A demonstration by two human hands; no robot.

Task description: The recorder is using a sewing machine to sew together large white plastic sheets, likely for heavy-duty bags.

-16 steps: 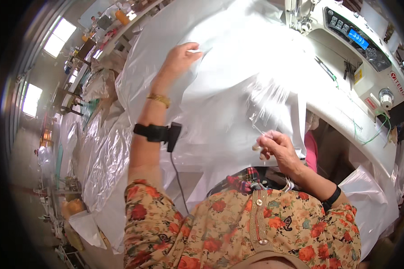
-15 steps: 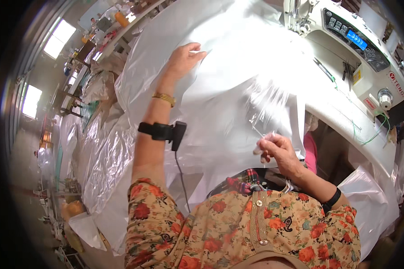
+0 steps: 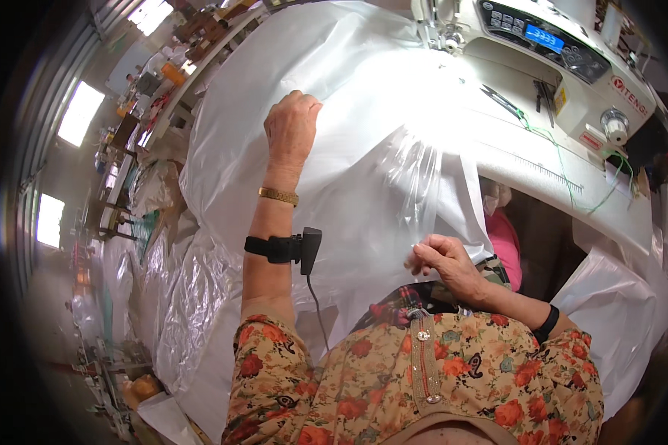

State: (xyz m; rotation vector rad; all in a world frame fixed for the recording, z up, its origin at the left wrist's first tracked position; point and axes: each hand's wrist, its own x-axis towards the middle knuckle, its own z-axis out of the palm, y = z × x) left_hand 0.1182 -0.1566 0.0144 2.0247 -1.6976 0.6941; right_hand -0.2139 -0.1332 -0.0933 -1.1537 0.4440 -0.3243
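Observation:
A large sheet of shiny white plastic [image 3: 334, 185] spreads over the sewing machine's table and down over my lap. On its left part my left hand [image 3: 293, 130] is closed, back upward, with the fingers curled under against the sheet. My right hand [image 3: 453, 267] is held over my lap at the sheet's near right part, fingers bent and drawn together. Its fingertips are blurred, and anything between them is too small to name. A crinkled clear stretch of plastic [image 3: 416, 170] rises from near that hand toward the sewing machine [image 3: 549, 44].
Green-handled thread snips [image 3: 503, 100] lie on the white machine table [image 3: 527, 141], near loose green thread [image 3: 571, 193]. Crumpled clear plastic [image 3: 200, 297] hangs on the left. More white plastic [image 3: 608, 319] drapes at the right. A cable [image 3: 318, 300] runs from my left forearm.
My left hand has turned back upward and curled its fingers, moving slightly down. My right hand has lowered a little; the thin pale strand by its fingers no longer shows. The view has shifted.

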